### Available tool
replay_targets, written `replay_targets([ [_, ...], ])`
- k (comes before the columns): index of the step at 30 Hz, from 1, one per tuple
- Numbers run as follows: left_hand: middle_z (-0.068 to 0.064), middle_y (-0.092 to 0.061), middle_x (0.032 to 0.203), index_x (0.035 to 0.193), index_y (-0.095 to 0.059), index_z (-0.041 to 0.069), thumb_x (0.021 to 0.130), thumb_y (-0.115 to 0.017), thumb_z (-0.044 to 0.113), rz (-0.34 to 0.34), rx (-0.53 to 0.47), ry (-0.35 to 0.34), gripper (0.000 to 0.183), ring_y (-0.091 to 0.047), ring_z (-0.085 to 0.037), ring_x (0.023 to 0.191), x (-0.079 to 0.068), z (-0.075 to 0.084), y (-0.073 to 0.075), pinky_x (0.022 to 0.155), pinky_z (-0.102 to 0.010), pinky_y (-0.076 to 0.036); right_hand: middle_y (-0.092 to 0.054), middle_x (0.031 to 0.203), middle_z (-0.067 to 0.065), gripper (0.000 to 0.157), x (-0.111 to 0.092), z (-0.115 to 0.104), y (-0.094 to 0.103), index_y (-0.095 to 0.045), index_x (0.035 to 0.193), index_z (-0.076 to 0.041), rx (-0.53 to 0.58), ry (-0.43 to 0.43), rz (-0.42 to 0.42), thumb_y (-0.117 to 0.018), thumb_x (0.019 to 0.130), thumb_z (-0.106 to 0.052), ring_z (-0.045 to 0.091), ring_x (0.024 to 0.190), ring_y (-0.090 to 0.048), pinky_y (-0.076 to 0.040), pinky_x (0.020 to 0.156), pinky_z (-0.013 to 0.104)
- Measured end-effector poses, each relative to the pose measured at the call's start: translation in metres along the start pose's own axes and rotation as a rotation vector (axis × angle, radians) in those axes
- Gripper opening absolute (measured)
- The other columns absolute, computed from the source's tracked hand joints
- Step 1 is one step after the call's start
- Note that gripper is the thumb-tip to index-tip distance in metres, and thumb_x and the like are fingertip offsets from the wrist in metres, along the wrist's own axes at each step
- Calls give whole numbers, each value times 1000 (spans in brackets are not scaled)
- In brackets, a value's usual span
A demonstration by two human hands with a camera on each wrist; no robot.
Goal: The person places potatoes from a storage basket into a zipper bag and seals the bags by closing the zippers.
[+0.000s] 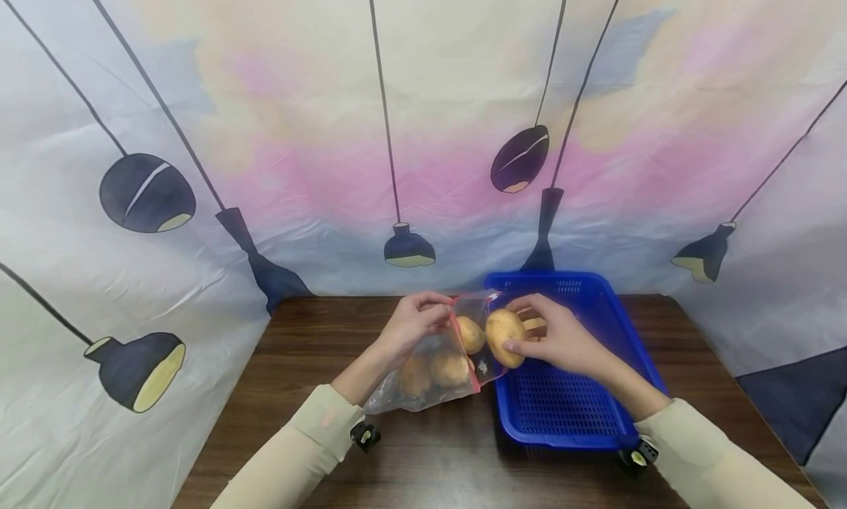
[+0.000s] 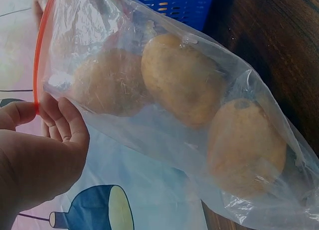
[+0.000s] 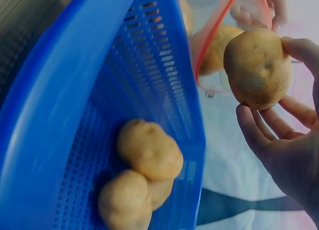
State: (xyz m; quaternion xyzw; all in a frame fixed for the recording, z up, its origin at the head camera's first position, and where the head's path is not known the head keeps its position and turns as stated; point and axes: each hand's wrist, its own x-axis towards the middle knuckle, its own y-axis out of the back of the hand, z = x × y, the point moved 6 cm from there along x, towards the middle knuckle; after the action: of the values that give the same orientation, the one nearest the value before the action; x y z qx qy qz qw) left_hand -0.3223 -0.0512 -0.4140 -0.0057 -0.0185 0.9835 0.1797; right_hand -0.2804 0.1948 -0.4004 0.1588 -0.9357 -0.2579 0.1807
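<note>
My left hand (image 1: 412, 325) pinches the red zip edge of a clear plastic zip bag (image 1: 423, 400), keeping its mouth spread toward the right. Inside the bag, 3 potatoes (image 2: 182, 80) show through the plastic in the left wrist view. My right hand (image 1: 562, 337) grips another potato (image 1: 506, 337) between thumb and fingers, right at the bag's mouth. In the right wrist view this held potato (image 3: 256, 68) overlaps the red rim. Beneath the right hand stands a blue plastic basket (image 1: 562, 441), and in it lie 3 potatoes (image 3: 149, 150) bunched near one end.
A dark wood table (image 1: 278, 413) carries the bag and the basket. Behind it hangs a pale cloth backdrop (image 1: 317, 156) printed with lamps. The basket's perforated side walls rise close to the bag.
</note>
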Motion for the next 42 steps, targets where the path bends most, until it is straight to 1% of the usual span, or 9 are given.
replay_targets([
  [3,-21,-73,108,128,-63,-13,103,-62,7,-3,4,0,32,-71,-16,85,-1,0,1,86,-35,-63,-64,131,12,57,6,-8,-8,-62,134,-7,20,12,12,-90,87,-23,35,119,-65,-62,91,45],
  [7,-15,-73,103,130,-62,-14,104,-61,8,1,9,4,34,-70,-16,85,0,0,2,85,-34,-63,-63,132,13,58,13,-17,-18,-61,137,-7,51,29,23,-89,88,-20,38,119,-63,-61,94,52],
  [12,-9,-72,98,127,-65,-12,104,-60,7,6,-7,3,30,-70,-16,84,0,0,1,85,-33,-63,-60,133,16,62,15,-23,-27,-58,140,-5,66,42,23,-90,88,-17,38,119,-63,-63,92,49],
  [16,-9,-72,98,127,-64,-12,104,-60,7,7,-12,2,30,-70,-15,84,1,0,0,84,-33,-63,-58,132,14,65,16,-23,-30,-58,141,-5,25,57,28,-91,86,-19,35,117,-63,-64,89,45],
  [22,-15,-72,103,128,-63,-13,103,-60,6,8,-11,3,31,-70,-15,84,2,-2,0,83,-32,-63,-56,132,14,64,15,-22,-33,-61,140,-6,9,93,18,-91,86,-20,32,114,-60,-64,88,45],
  [29,-10,-72,95,127,-62,-15,102,-60,4,13,-25,0,31,-69,-15,82,4,-3,1,82,-30,-63,-58,135,15,66,12,-21,-36,-58,138,-2,27,115,6,-93,83,-15,34,116,-61,-64,86,41],
  [33,-12,-72,98,126,-64,-13,103,-60,5,14,-27,0,30,-69,-15,82,5,-3,1,82,-31,-63,-60,130,15,65,11,-19,-39,-57,136,-2,-4,113,-22,-93,84,-19,33,112,-63,-63,87,46],
  [37,-8,-72,95,125,-64,-13,103,-61,5,13,-30,-3,29,-69,-15,81,5,-3,1,82,-31,-63,-60,126,12,64,10,-17,-41,-58,135,-4,-38,105,-55,-92,85,-26,30,111,-63,-62,90,51],
  [42,-6,-71,91,122,-66,-11,103,-60,5,7,-38,-12,25,-69,-14,81,4,-2,2,81,-30,-62,-64,126,12,58,7,-11,-39,-62,135,-3,-67,143,-59,-90,87,-22,32,113,-64,-60,94,51],
])
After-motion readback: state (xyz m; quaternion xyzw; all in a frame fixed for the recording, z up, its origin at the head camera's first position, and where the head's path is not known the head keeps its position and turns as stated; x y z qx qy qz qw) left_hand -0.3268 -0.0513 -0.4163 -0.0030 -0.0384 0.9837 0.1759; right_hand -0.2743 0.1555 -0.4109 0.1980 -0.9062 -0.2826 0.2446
